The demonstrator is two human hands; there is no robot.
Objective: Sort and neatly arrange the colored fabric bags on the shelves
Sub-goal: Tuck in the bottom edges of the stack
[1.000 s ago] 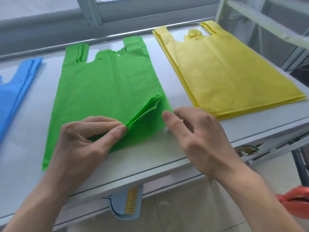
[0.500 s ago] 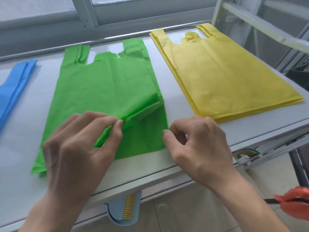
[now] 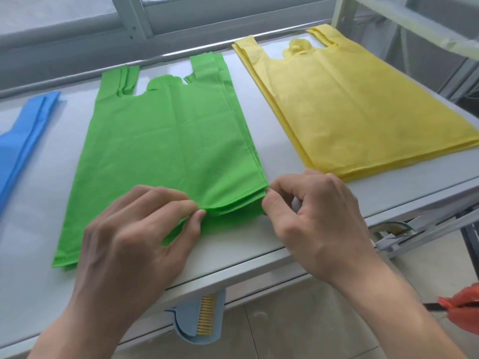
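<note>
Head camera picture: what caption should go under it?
Both hands pinch the green bags' bottom edge, between blue and yellow stacks.

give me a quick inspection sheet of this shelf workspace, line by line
surface: pale grey shelf, flat, with bare stretches between the stacks.
job's things: green bags stacked in the middle, edges slightly fanned; yellow bags stacked on the right; blue bags at the left edge, partly out of frame.
clutter: blue brush with yellow bristles below the shelf front; red object at lower right, unclear what.
hands: left hand pinches the green stack's near edge; right hand pinches its near right corner.
cables: nothing seen.
surroundings: metal frame rails behind; tiled floor below.
</note>
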